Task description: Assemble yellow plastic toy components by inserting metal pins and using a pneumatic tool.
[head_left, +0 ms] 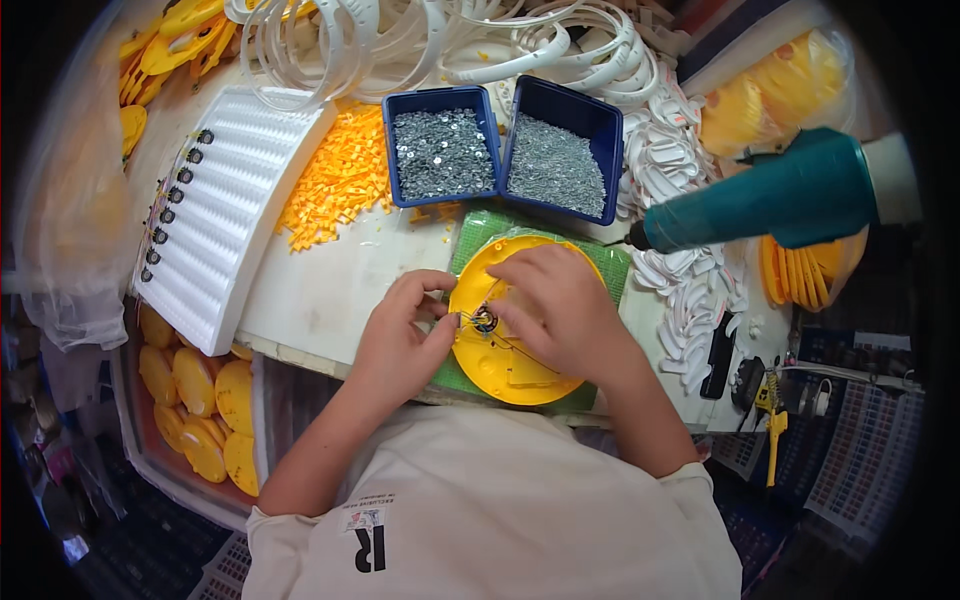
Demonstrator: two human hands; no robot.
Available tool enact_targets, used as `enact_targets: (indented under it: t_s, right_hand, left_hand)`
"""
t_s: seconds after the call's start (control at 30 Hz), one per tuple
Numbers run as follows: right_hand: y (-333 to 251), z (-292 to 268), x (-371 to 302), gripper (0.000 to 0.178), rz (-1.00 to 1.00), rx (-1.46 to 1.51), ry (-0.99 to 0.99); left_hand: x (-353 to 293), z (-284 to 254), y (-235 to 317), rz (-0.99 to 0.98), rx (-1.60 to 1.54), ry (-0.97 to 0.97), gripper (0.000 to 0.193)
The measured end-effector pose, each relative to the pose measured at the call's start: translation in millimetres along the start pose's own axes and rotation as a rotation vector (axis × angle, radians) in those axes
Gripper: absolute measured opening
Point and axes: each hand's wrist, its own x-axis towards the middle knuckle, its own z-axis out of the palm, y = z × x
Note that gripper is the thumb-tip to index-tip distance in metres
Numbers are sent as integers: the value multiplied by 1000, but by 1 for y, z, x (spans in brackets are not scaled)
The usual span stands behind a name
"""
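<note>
A round yellow plastic shell [490, 375] lies hollow side up on a green mat [612, 265]. Near its middle sits a small round black part [484, 319] with thin wires running from it. At the shell's left rim, my left hand [405, 335] pinches one of these wires between thumb and finger. My right hand [562, 305] reaches over the shell from the right, its fingers bent and closed close to the black part. What lies between the right fingertips is too small to make out. A dark wire stretches across the shell's lower right.
Two blue bins [390, 150] [612, 150] of small metal parts stand behind the mat, beside loose orange pieces [340, 175]. A white ridged tray [225, 200] holds several black parts at left. At right hangs a teal power screwdriver [770, 195] over white curved pieces [685, 290].
</note>
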Motion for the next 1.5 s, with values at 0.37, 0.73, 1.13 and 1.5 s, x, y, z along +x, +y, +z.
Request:
enact_targets:
  t_s: [0.37, 0.73, 1.13, 1.5]
  right_hand:
    - [30, -12, 25, 20, 212, 110, -242]
    - [11, 5, -65, 33, 182, 78, 184]
    - [30, 5, -76, 24, 156, 58, 383]
    - [141, -71, -55, 21, 523, -458, 655]
  left_hand:
    - [21, -12, 16, 673, 757, -227, 38]
    - [22, -14, 3, 579, 611, -221, 39]
    - [14, -4, 10, 554, 565, -218, 41]
    - [8, 19, -27, 624, 556, -33, 58]
